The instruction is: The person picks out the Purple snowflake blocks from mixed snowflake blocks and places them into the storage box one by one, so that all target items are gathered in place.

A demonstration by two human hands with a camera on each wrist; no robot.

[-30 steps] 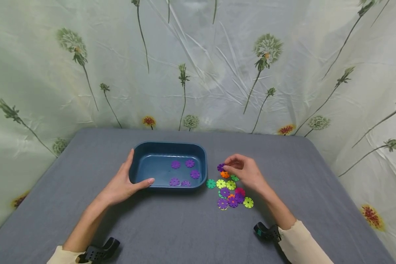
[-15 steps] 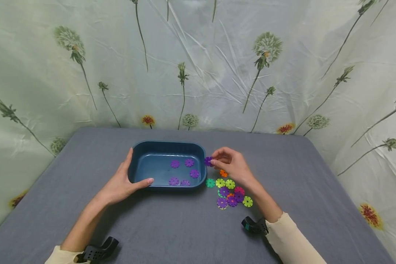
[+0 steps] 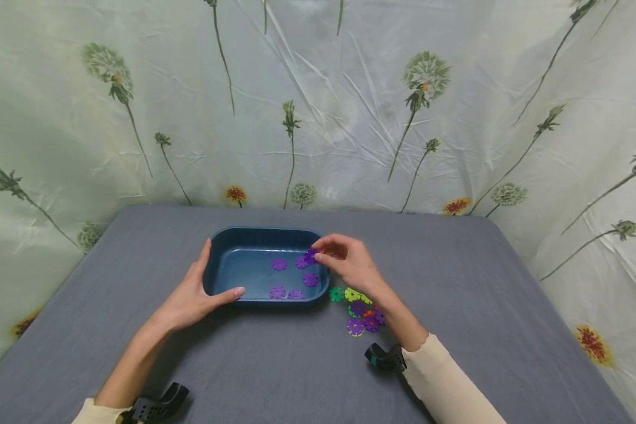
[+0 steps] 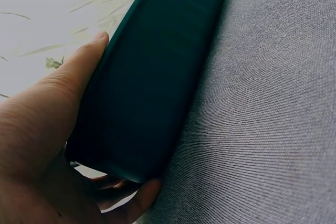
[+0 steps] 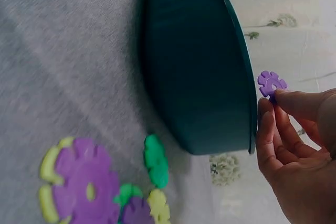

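Observation:
My left hand (image 3: 196, 297) holds the left end of a dark blue rectangular basin (image 3: 244, 301). Its thumb lies over the near rim, and in the left wrist view the fingers (image 4: 139, 203) curl round the end wall. Thumb and fingertips of my right hand (image 3: 350, 265) pinch a purple notched disc (image 5: 271, 83), a flower-shaped connecting piece, over the basin's right end. Several more purple discs (image 3: 279, 264) lie flat on the basin floor. To the right of the basin, a loose cluster of discs includes a green disc (image 3: 336, 294) and yellow, orange and purple ones, partly behind my right wrist.
A grey cloth (image 3: 275, 365) covers the table. Behind it hangs a pale curtain (image 3: 339, 147) printed with dandelions. Each wrist wears a black camera mount, the right camera mount (image 3: 384, 356) being close to the disc cluster.
My right hand has picked the purple disc up from the cluster and carried it left, over the basin's right rim. The left hand keeps its hold on the basin.

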